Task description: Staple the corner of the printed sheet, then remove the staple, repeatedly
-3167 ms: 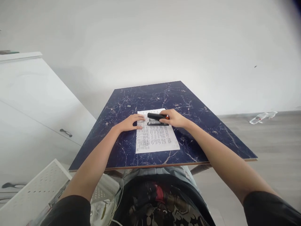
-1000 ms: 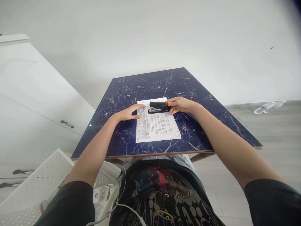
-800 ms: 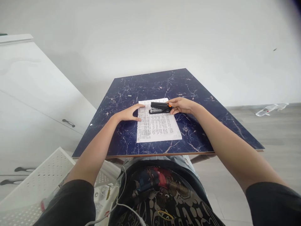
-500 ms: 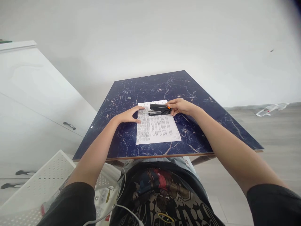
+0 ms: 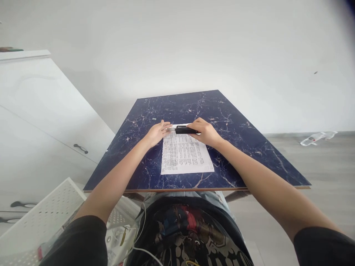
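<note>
A black stapler (image 5: 183, 129) is held above the upper part of a printed sheet of paper (image 5: 188, 157). My right hand (image 5: 204, 131) wraps round its right end from above. A thin metal piece (image 5: 171, 129) sticks out of the stapler's left end. Close to that piece is my left hand (image 5: 156, 133), fingers stretched out and apart, at the paper's upper left corner; whether the fingertips touch the metal I cannot tell. The sheet lies flat on the dark blue marbled table (image 5: 146, 162), its top edge partly covered by my hands.
A small grey piece (image 5: 154, 119) lies on the table beyond my left hand. White cabinets (image 5: 41, 122) stand on the left, with a white perforated basket (image 5: 52, 214) and a cable (image 5: 146, 251) near my lap. Clear plastic (image 5: 318, 138) lies on the floor at right.
My right hand has shifted from the stapler's end to a grip over its top, and the stapler has turned. My left hand has risen off the paper's left edge towards the metal piece.
</note>
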`<act>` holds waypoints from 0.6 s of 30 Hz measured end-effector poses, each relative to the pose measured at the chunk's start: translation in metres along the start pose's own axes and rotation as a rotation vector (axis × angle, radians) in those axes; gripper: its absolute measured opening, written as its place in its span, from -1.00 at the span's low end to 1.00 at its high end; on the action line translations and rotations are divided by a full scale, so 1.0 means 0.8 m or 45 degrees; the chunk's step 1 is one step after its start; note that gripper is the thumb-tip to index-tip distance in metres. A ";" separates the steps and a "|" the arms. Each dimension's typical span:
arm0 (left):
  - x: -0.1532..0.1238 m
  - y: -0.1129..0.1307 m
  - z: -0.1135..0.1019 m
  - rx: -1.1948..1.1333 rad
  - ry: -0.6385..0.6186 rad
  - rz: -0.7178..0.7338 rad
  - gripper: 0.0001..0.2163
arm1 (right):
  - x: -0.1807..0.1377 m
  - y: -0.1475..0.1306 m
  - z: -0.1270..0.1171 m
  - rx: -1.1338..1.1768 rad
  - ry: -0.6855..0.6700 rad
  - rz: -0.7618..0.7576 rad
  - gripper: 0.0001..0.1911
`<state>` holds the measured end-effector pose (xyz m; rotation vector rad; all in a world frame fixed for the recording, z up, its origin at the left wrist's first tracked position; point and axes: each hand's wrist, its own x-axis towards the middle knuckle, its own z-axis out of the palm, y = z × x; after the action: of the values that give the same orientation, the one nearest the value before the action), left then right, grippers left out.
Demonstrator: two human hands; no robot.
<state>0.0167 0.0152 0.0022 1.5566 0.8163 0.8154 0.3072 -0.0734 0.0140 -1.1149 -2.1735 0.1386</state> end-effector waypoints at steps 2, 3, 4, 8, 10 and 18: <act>0.000 -0.004 0.002 -0.150 -0.053 -0.047 -0.56 | 0.000 -0.005 0.000 -0.130 -0.035 -0.122 -0.62; 0.000 -0.006 0.002 -0.205 -0.053 -0.065 -0.63 | 0.000 -0.007 0.000 -0.188 -0.062 -0.174 -0.60; 0.000 -0.008 0.001 -0.247 -0.045 -0.089 -0.69 | 0.000 -0.009 0.001 -0.241 -0.092 -0.229 -0.58; -0.001 -0.012 -0.004 -0.294 -0.013 -0.170 -0.80 | -0.002 -0.012 0.007 -0.467 -0.115 -0.515 -0.57; 0.000 -0.010 -0.005 -0.305 0.022 -0.179 -0.85 | -0.003 -0.013 0.010 -0.602 -0.024 -0.679 -0.56; -0.001 0.000 -0.012 -0.244 0.315 -0.102 -0.91 | 0.005 -0.017 0.012 -0.315 0.296 -0.112 -0.74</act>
<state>0.0082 0.0197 0.0035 1.2622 0.9436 1.0099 0.2904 -0.0771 0.0140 -1.1059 -2.0631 -0.2930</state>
